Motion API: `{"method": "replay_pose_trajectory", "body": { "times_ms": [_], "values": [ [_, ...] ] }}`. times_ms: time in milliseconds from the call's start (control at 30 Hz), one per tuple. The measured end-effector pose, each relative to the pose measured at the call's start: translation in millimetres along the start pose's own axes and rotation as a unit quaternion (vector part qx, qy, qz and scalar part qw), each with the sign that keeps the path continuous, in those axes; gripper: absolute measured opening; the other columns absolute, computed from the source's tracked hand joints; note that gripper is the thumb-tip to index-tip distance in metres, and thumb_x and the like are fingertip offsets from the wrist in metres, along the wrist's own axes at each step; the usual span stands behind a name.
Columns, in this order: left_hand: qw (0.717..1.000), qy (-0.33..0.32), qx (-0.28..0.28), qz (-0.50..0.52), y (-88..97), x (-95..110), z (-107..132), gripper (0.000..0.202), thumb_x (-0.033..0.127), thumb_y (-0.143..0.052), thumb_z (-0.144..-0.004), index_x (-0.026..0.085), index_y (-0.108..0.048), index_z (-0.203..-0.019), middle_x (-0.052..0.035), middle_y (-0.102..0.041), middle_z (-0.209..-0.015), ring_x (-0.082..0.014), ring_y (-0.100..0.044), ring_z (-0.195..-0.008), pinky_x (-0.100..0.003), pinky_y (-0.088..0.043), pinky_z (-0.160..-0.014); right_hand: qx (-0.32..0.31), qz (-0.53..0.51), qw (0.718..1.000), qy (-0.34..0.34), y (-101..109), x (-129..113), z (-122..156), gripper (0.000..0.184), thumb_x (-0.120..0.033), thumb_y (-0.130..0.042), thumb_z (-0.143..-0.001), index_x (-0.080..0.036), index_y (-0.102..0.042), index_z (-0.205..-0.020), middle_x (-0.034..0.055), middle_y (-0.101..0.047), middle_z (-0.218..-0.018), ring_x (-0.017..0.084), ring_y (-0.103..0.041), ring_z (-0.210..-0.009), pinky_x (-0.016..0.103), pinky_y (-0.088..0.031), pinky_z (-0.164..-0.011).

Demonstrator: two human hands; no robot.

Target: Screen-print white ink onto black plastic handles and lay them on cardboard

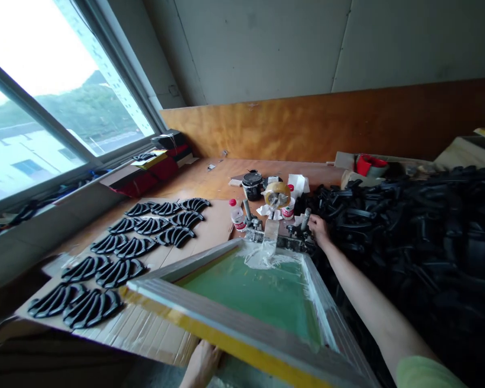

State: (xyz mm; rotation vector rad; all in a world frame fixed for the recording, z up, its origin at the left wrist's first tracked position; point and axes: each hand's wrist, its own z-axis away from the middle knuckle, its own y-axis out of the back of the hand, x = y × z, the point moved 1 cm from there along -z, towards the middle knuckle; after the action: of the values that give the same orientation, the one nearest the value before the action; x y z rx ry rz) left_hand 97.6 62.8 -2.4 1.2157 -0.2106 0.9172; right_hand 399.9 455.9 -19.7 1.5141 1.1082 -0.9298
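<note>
A screen-printing frame [242, 320] with green mesh and a yellow-taped front rail is tilted up at its near edge. White ink and a squeegee [269, 242] lie at the far end of the mesh. My left hand [202, 364] is under the front rail, fingers curled on it, holding the frame up. My right hand [318, 229] reaches out to the edge of a big heap of black plastic parts [420, 237], beside the frame's hinge clamp [301, 226]. Its fingers are bent, and what they hold is hidden.
Rows of black ribbed plastic pieces [117, 250] lie on cardboard at the left. Behind the frame stand a small white bottle [237, 215], a black ink tin [252, 186], a tape roll [277, 194] and rags. A window [44, 108] runs along the left; a plywood back wall is ahead.
</note>
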Motion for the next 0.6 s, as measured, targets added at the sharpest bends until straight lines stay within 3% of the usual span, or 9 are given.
{"method": "replay_pose_trajectory", "body": {
  "times_ms": [100,200,300,433,600],
  "values": [
    [0.996,-0.007,-0.089,0.013,-5.8,-10.8,-24.7,0.038,0.042,-0.031,-0.095,0.022,-0.062,-0.084,0.0013,-0.059,-0.056,-0.0159,-0.061,-0.058,-0.024,-0.044,-0.058,0.072,-0.063,0.993,-0.066,30.7,-6.3,38.8,0.033,-0.030,-0.055,-0.071,-0.013,-0.071,-0.093,0.0121,-0.069,-0.103,0.025,-0.062,-0.098,0.041,-0.047,-0.089],
    [0.993,-0.031,-0.114,-0.003,-3.7,-17.0,-25.9,0.038,0.044,-0.026,-0.095,0.022,-0.056,-0.087,0.0026,-0.058,-0.057,-0.0138,-0.059,-0.056,-0.021,-0.040,-0.056,0.114,-0.174,0.967,-0.147,54.2,-15.5,95.8,0.041,-0.034,-0.061,-0.066,-0.011,-0.069,-0.099,0.0131,-0.071,-0.094,0.025,-0.066,-0.085,0.039,-0.052,-0.077],
    [0.989,-0.067,-0.117,-0.056,4.4,-18.0,-19.9,0.036,0.041,-0.025,-0.096,0.021,-0.055,-0.090,0.0007,-0.061,-0.064,-0.0129,-0.060,-0.061,-0.019,-0.038,-0.057,0.122,-0.212,0.953,-0.177,62.3,-24.9,156.6,0.045,-0.034,-0.070,-0.061,-0.014,-0.067,-0.101,0.0103,-0.072,-0.088,0.024,-0.067,-0.079,0.038,-0.054,-0.073],
    [0.983,-0.098,-0.113,-0.107,15.6,-21.5,-19.0,0.037,0.040,-0.026,-0.096,0.022,-0.057,-0.107,-0.0025,-0.066,-0.074,-0.0150,-0.064,-0.068,-0.021,-0.039,-0.060,0.103,-0.179,0.963,-0.174,43.8,-33.9,225.6,0.045,-0.036,-0.071,-0.062,-0.016,-0.067,-0.103,0.0085,-0.072,-0.087,0.026,-0.067,-0.082,0.039,-0.054,-0.074],
    [0.978,-0.123,-0.093,-0.140,23.7,-33.4,-22.4,0.043,0.042,-0.029,-0.096,0.026,-0.054,-0.127,-0.0050,-0.072,-0.088,-0.0180,-0.068,-0.080,-0.023,-0.044,-0.068,0.003,-0.052,0.987,-0.152,-12.0,-55.7,277.2,0.036,-0.034,-0.069,-0.066,-0.016,-0.068,-0.097,0.0088,-0.072,-0.092,0.026,-0.066,-0.085,0.036,-0.052,-0.075]
  ]
}}
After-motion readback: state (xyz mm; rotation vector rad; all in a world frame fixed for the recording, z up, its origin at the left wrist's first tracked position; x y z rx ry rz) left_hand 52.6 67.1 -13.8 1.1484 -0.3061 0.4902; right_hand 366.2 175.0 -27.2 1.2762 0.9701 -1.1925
